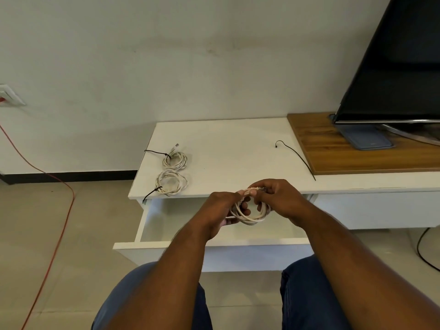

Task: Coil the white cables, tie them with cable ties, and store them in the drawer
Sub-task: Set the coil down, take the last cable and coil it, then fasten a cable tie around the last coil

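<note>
left hand [220, 208] and right hand [281, 200]: we pinch the coiled white cable [252, 214] with fingers closed on it | cable: above the open drawer [152, 222] | cabinet top [226, 148]: two tied coils [172, 171], loose black cable tie [296, 154]

Matt white laminate cabinet top [226, 144], wood-grain panel [357, 153] on my right, glossy black TV screen [400, 67], braided-looking white cable [250, 216] in my hands.
</note>
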